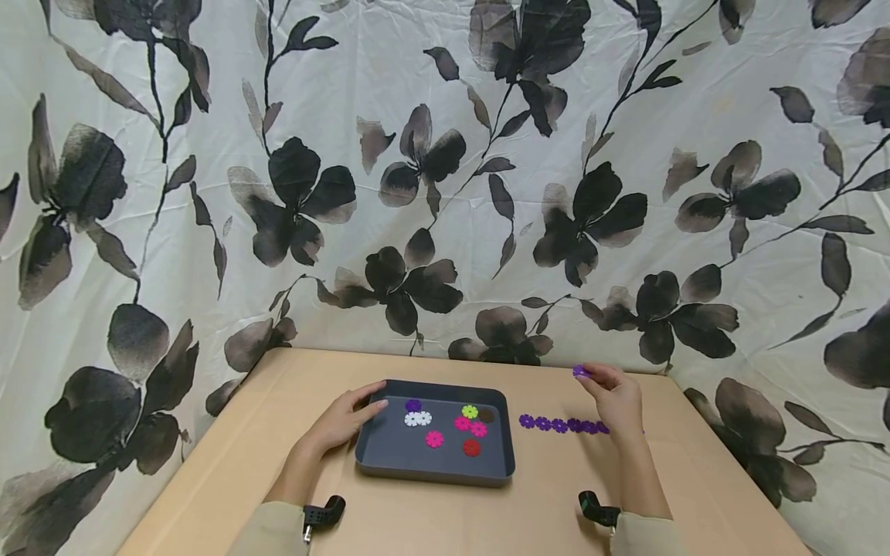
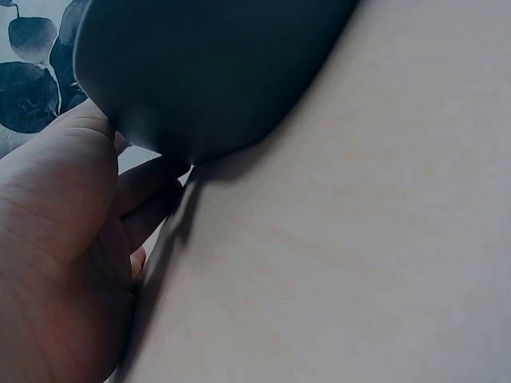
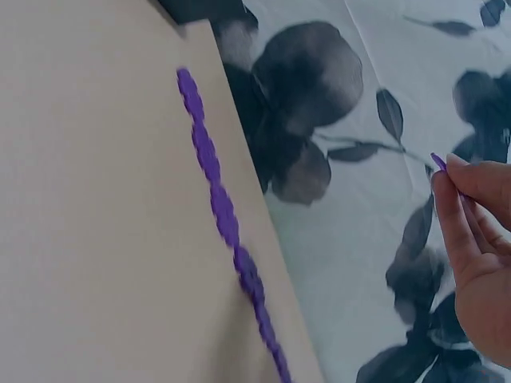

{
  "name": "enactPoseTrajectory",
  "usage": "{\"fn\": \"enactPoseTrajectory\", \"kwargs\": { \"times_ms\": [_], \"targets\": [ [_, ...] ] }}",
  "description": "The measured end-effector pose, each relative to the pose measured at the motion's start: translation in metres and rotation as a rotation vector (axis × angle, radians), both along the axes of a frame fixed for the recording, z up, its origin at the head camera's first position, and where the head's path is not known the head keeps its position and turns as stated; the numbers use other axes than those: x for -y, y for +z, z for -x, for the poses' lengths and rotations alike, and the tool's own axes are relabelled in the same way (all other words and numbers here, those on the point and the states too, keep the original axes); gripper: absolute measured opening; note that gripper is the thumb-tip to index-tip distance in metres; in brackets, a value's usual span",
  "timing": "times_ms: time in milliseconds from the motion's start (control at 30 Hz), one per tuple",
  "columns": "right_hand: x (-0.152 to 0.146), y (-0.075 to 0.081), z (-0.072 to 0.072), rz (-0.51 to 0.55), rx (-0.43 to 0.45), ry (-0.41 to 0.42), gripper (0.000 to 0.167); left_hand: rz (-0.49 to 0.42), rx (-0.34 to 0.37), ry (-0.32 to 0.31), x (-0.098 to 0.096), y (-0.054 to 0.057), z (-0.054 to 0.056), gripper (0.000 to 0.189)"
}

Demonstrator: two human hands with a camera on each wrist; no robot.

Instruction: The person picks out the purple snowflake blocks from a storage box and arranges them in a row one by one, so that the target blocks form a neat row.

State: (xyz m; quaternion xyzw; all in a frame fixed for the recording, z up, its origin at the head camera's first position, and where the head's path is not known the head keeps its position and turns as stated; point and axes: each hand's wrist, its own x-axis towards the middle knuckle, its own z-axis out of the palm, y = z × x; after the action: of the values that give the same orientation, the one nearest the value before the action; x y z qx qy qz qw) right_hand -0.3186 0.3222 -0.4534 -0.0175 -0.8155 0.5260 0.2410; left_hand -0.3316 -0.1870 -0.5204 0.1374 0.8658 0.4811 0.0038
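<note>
My left hand (image 1: 342, 421) grips the left rim of a dark grey tray (image 1: 434, 472), thumb over the edge; the left wrist view shows its fingers against the tray's outer side (image 2: 192, 80). In the tray lie flower-shaped discs: a purple disc (image 1: 413, 405), white discs (image 1: 418, 418), pink discs (image 1: 462, 423), and single lime, brown and red ones. Raised above the table, my right hand (image 1: 617, 398) pinches a purple flower disc (image 1: 580, 371) between thumb and fingertips. Below it runs a row of joined purple discs (image 1: 559, 425), partly hidden behind the hand.
The tray and the purple row sit on a light wooden table (image 1: 445, 517). A white cloth with dark flowers (image 1: 487, 232) hangs behind the table's back edge. Each wrist wears a black camera, the left wrist camera (image 1: 325, 513) and the right wrist camera (image 1: 598, 510).
</note>
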Motion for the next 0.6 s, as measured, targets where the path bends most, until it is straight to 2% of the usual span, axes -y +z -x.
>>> {"fn": "enactPoseTrajectory", "kwargs": {
  "times_ms": [133, 267, 433, 600],
  "targets": [
    [-0.016, -0.005, -0.002, 0.045, 0.02, -0.076, 0.032, 0.005, -0.002, -0.006, 0.0, -0.001, 0.0, 0.065],
    [-0.031, -0.009, -0.005, 0.091, 0.082, -0.145, 0.034, 0.001, -0.002, -0.003, 0.001, 0.0, 0.0, 0.064],
    [-0.046, -0.014, -0.01, 0.135, 0.162, -0.2, 0.037, 0.003, -0.011, -0.008, 0.001, 0.0, 0.001, 0.063],
    [-0.058, -0.022, -0.014, 0.167, 0.191, -0.252, 0.037, 0.002, -0.014, -0.019, 0.0, -0.001, 0.002, 0.063]
  ]
}}
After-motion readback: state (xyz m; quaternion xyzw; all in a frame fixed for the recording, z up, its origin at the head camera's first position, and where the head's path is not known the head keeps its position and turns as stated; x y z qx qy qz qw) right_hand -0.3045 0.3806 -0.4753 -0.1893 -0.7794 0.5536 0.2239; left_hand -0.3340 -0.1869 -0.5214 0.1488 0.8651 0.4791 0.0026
